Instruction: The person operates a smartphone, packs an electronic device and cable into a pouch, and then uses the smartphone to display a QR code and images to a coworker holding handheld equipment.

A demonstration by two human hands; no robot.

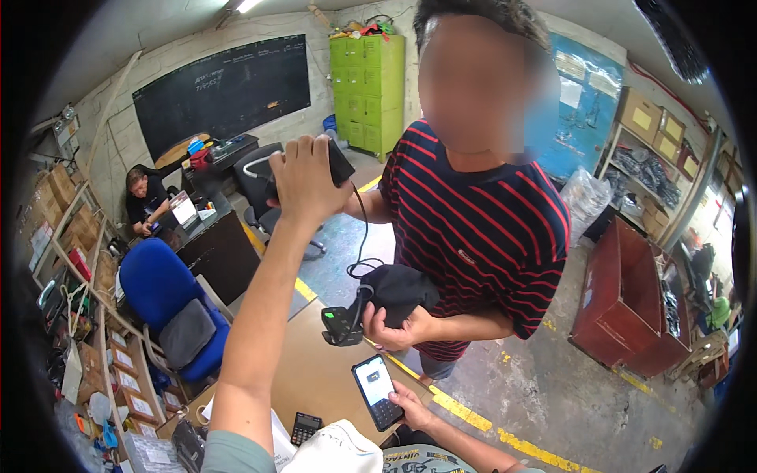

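My left hand [306, 177] is raised at arm's length, its fingers closed over a dark boxy device [341, 163]. A black cable [364, 229] hangs below it. Lower down, my right hand [410, 406] holds a smartphone [375, 390] upright with its screen lit, over the tan table [315, 359]. Across from me stands a person in a red-striped dark shirt [481, 229]. One of their arms reaches toward the device at my left hand. Their other hand [398, 331] supports a black cap [402, 290] with a small black unit [341, 325] showing a green light.
A calculator [306, 427] and a white cloth [339, 449] lie close to me. At left are a blue chair [162, 288], loaded shelves [87, 315] and a seated person [150, 197]. Green lockers [365, 94] stand behind; a red bin [623, 303] is at right.
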